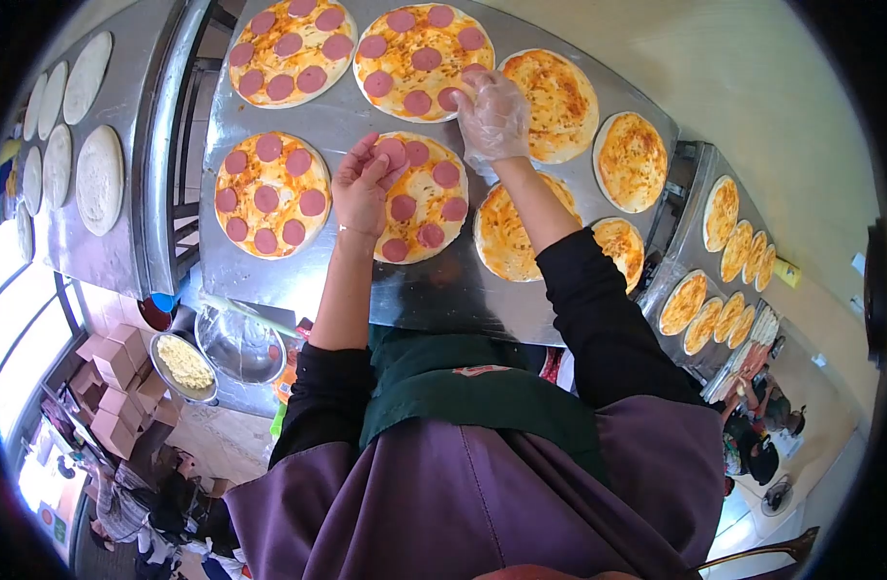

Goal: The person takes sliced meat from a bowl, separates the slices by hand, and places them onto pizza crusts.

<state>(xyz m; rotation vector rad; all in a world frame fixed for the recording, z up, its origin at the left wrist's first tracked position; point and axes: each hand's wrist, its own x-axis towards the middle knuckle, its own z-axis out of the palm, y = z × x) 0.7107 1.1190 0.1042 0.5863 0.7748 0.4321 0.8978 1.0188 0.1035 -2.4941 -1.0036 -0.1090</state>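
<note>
My bare left hand [364, 188] pinches a round pink sausage slice [392, 153] over the upper left part of a pizza base [424, 208] that bears several slices. My right hand [494, 118], in a clear plastic glove, has its fingertips on a slice [450, 99] at the right edge of the upper middle pizza [405, 70]. Two more pizzas with slices, one at the upper left [290, 48] and one at the lower left [271, 195], lie beside them. Near my right forearm are sauced bases without slices, one of them [550, 104] just right of the glove.
The bases lie on a metal table [327, 290]. Plain dough rounds [99, 181] lie on a left table, and more sauced bases [721, 213] on a right one. Below left are a metal bowl [240, 343], a bowl of grated cheese [184, 365] and cardboard boxes [119, 387]. People stand farther off.
</note>
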